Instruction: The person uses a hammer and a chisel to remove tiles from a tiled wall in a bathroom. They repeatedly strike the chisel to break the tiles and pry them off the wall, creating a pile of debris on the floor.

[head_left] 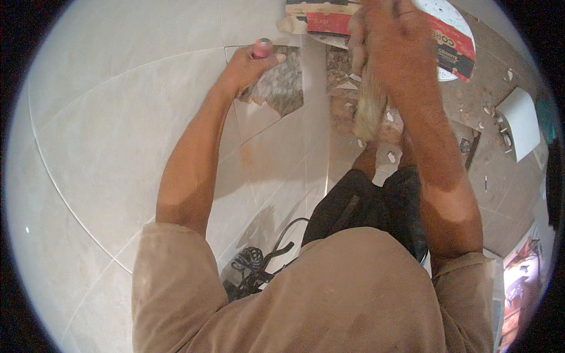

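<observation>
My left hand [246, 67] is closed round a red-handled chisel [262, 49], seen end-on with its metal cap toward me; its blade is hidden. It rests against a rough grey patch [285, 88] in the pale tiled wall, where the tile is broken away with a jagged lower edge. To the right, my right hand [397, 44] is raised and smeared by motion. Its fingers wrap a pale, wooden-looking handle [371, 109] that points back toward me. The head of that tool cannot be made out.
Red, black and white cardboard [453, 47] lies over a round white thing at the far right. Tile shards [391, 156] and dust litter the floor around my feet. A white panel [519, 125] stands at right. Coiled black cable [248, 259] lies by my left side.
</observation>
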`<state>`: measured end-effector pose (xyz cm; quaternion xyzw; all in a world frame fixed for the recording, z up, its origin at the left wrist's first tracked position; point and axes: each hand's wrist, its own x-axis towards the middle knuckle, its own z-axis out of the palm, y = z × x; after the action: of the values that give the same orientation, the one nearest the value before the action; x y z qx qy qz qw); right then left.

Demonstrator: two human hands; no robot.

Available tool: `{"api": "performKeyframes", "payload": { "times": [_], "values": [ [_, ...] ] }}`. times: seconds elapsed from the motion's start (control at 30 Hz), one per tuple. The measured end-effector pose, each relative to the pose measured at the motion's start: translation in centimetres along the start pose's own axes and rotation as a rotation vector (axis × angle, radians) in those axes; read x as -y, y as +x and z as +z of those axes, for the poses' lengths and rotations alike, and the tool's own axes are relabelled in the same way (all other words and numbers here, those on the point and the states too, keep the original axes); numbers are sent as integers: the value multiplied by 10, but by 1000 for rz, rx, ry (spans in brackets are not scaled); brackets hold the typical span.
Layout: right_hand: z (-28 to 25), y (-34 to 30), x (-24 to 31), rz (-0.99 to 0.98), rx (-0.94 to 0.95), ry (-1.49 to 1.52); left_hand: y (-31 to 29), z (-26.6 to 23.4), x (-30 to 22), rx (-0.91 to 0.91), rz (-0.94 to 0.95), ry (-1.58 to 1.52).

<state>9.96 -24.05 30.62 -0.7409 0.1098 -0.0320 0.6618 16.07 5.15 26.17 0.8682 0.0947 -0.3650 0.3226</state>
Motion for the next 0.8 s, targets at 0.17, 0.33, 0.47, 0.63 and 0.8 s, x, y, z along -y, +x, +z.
{"api": "performKeyframes", "payload": {
  "times": [0.17, 0.33, 0.47, 0.63, 0.8],
  "values": [
    [45, -28, -48, -120, 92, -336, 1, 0, -10, 37, -20, 6],
    [24, -2, -41, -382, 266, -360, 4, -1, 3, -6, 45, 126],
    [14, 8, 1, 17, 29, -4, 2, -3, 4, 22, 10, 92],
    [44, -26, -51, -168, 177, -355, 22, -1, 19, 53, 11, 77],
    [8, -1, -17, 53, 132, -176, 14, 1, 28, -38, 86, 107]
  ]
}}
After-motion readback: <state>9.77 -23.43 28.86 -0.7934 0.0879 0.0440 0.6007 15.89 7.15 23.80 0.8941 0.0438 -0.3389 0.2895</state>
